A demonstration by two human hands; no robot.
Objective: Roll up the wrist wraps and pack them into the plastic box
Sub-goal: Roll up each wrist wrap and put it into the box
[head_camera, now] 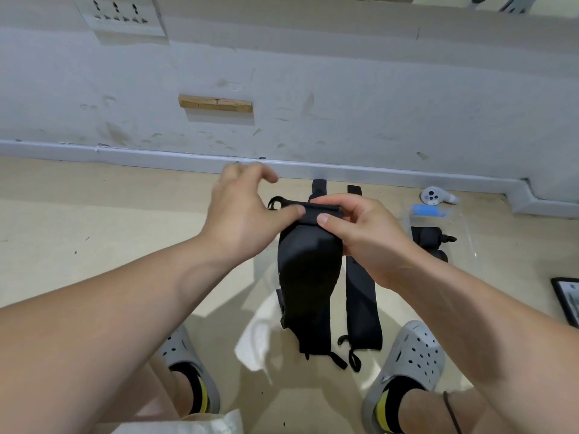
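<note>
You are standing on a pale beige floor (94, 214). A black wrist wrap (362, 292) lies flat on it, ahead of your grey clogs (410, 355). To your right sit a clear plastic box (460, 227), a white controller (438, 197) just beyond it, and a dark framed object (567, 305).

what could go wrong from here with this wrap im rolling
1. The fold atop the held wrist wrap is barely begun; the right hand pinches it, the left hand touches with its thumb only, so a slipped grip may let it spring open.
2. Its tail loops hang beside the loops of the second wrap on the floor; they might tangle.
3. The plastic box already holds a rolled wrap; a loose roll may not fit.
</note>
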